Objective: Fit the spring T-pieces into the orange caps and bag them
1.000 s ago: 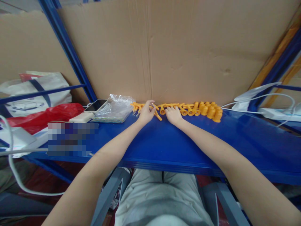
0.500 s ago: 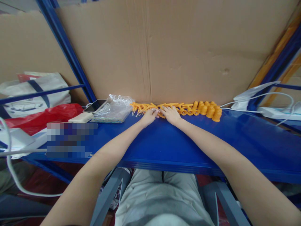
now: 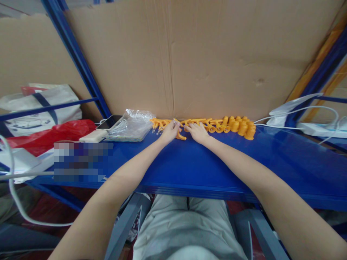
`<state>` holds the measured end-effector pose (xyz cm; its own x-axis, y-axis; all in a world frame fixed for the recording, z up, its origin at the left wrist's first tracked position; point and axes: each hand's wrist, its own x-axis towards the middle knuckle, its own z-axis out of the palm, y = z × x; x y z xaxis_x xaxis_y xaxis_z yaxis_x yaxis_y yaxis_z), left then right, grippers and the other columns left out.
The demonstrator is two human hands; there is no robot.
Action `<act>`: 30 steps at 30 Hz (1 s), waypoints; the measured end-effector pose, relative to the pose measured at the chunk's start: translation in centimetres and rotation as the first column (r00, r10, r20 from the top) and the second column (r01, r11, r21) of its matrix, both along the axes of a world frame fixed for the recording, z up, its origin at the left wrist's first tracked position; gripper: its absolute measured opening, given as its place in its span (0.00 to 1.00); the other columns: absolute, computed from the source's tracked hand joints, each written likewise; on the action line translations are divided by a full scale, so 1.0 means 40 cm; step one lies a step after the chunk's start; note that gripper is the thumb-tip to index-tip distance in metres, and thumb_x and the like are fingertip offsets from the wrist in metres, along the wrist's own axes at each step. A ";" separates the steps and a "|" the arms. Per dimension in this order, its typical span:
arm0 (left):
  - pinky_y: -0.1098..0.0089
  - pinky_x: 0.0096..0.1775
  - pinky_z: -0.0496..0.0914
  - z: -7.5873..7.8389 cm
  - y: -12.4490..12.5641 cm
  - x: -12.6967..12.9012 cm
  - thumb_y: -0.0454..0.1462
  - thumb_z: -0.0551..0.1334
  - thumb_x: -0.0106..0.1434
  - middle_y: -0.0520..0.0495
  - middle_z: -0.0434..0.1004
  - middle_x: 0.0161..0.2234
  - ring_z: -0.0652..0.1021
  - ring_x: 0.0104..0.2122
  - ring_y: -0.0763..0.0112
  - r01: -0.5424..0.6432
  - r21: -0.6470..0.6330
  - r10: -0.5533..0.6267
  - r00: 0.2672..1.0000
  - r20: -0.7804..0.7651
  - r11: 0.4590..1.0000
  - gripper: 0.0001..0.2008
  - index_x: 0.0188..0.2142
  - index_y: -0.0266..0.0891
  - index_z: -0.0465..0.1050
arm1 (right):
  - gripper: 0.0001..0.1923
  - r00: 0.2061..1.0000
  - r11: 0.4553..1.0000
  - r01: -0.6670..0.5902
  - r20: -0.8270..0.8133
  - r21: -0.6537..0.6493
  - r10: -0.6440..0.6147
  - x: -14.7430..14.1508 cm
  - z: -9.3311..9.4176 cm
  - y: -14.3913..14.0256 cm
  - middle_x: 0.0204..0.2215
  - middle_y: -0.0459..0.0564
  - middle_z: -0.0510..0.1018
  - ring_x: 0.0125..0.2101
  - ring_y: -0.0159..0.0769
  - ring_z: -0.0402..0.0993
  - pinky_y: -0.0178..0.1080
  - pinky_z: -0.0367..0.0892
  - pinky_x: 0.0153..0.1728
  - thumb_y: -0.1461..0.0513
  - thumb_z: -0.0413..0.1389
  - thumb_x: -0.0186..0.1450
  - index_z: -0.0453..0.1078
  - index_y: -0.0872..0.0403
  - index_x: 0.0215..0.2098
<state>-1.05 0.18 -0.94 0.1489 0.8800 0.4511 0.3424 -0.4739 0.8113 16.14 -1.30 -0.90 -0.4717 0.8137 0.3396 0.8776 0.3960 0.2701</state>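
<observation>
At the back of the blue table (image 3: 189, 166), my left hand (image 3: 170, 133) is closed around an orange branched plastic piece (image 3: 181, 137). Its curved end sticks out below the fingers, and a bit of silver chain shows at the fingertips. Just to the right, my right hand (image 3: 199, 133) lies over the row of orange funnel-shaped pieces (image 3: 219, 128), fingers spread and touching them. Whether it grips one is hard to see. Left of my hands lie several orange forked pieces (image 3: 159, 123) with small silver chains.
Orange ribbed caps (image 3: 242, 127) stand in rows at the right end. On the left are a clear plastic bag (image 3: 132, 126), a phone (image 3: 110, 122), a white box (image 3: 93, 135) and a red bag (image 3: 59, 131). Cardboard (image 3: 211, 61) closes off the back.
My left hand has shifted slightly left, away from my right hand, and the orange branched piece in it has turned so its lower end shows. My right hand has barely moved.
</observation>
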 end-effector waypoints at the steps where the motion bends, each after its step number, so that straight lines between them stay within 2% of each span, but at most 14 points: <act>1: 0.70 0.37 0.76 -0.003 0.002 -0.001 0.39 0.56 0.73 0.52 0.73 0.25 0.76 0.27 0.74 0.003 0.001 -0.003 1.000 -0.007 1.000 0.11 0.33 0.39 0.67 | 0.29 1.000 1.000 0.003 -0.005 -0.010 -0.003 0.001 0.000 0.000 0.58 0.63 0.75 0.57 0.50 0.67 0.51 0.53 0.55 0.70 0.38 0.72 0.64 0.54 0.67; 5: 0.66 0.42 0.78 -0.017 0.011 -0.005 0.40 0.59 0.71 0.50 0.75 0.29 0.78 0.30 0.72 0.028 0.012 -0.026 0.992 -0.121 1.000 0.10 0.33 0.38 0.68 | 0.29 1.000 0.999 0.020 -0.008 -0.048 -0.020 0.000 0.001 -0.003 0.56 0.65 0.76 0.57 0.52 0.67 0.53 0.52 0.55 0.69 0.36 0.73 0.63 0.57 0.68; 9: 0.59 0.48 0.77 -0.030 0.013 -0.010 0.33 0.61 0.66 0.48 0.77 0.32 0.81 0.35 0.66 0.050 0.026 -0.041 0.959 -0.280 0.998 0.01 0.36 0.37 0.71 | 0.28 1.000 0.999 0.020 -0.001 -0.026 -0.020 0.000 0.002 -0.004 0.55 0.64 0.77 0.56 0.51 0.68 0.52 0.53 0.55 0.69 0.37 0.73 0.63 0.56 0.67; 12: 0.58 0.49 0.76 -0.034 0.015 -0.013 0.31 0.62 0.63 0.45 0.80 0.36 0.82 0.38 0.63 0.036 0.056 -0.014 0.932 -0.363 0.998 0.04 0.38 0.37 0.73 | 0.28 1.000 0.999 0.025 0.017 -0.019 -0.025 0.000 0.006 -0.007 0.55 0.64 0.77 0.56 0.50 0.69 0.52 0.52 0.56 0.70 0.38 0.73 0.63 0.57 0.67; 17: 0.56 0.52 0.75 -0.028 0.014 -0.018 0.33 0.62 0.62 0.43 0.82 0.36 0.82 0.41 0.58 0.047 0.165 0.054 0.826 -0.561 0.985 0.04 0.33 0.38 0.77 | 0.26 0.999 1.000 0.023 0.049 -0.001 -0.023 0.002 0.029 -0.025 0.56 0.65 0.76 0.56 0.51 0.70 0.53 0.55 0.56 0.69 0.43 0.71 0.68 0.59 0.64; 19: 0.53 0.56 0.73 -0.027 0.010 -0.020 0.33 0.63 0.62 0.41 0.83 0.40 0.81 0.46 0.55 0.048 0.233 0.105 0.791 -0.603 0.971 0.05 0.33 0.38 0.79 | 0.23 0.998 0.999 0.049 0.049 -0.017 -0.048 0.007 0.044 -0.037 0.55 0.65 0.77 0.56 0.51 0.71 0.52 0.57 0.56 0.68 0.45 0.70 0.72 0.59 0.59; 21: 0.52 0.58 0.71 -0.029 0.006 -0.021 0.34 0.63 0.63 0.42 0.84 0.45 0.80 0.51 0.54 0.056 0.259 0.126 0.764 -0.633 0.964 0.07 0.37 0.40 0.81 | 0.21 0.996 0.996 0.085 0.038 -0.042 -0.083 0.018 0.062 -0.047 0.54 0.64 0.78 0.56 0.52 0.71 0.52 0.59 0.55 0.67 0.46 0.69 0.75 0.60 0.55; 25: 0.56 0.59 0.71 -0.032 -0.002 -0.024 0.36 0.60 0.66 0.47 0.83 0.51 0.79 0.54 0.58 0.135 0.197 0.041 0.718 -0.695 0.971 0.14 0.47 0.44 0.81 | 0.20 0.985 0.978 0.169 0.001 -0.124 -0.170 0.077 0.098 -0.059 0.56 0.64 0.77 0.57 0.53 0.72 0.52 0.64 0.53 0.64 0.49 0.69 0.75 0.59 0.55; 30: 0.57 0.59 0.70 -0.025 -0.006 -0.028 0.36 0.59 0.66 0.47 0.82 0.53 0.79 0.54 0.58 0.173 0.183 0.018 0.675 -0.737 0.968 0.18 0.53 0.45 0.79 | 0.22 0.930 0.916 0.359 -0.021 -0.179 -0.368 0.216 0.131 -0.060 0.58 0.64 0.76 0.56 0.59 0.72 0.58 0.65 0.52 0.60 0.54 0.66 0.74 0.54 0.57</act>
<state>-2.16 -0.07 -1.95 0.5765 0.7410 0.3444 0.7306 -0.6562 0.1887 24.80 -3.71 4.35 -0.1177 0.9731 0.1982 0.9809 0.0828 0.1760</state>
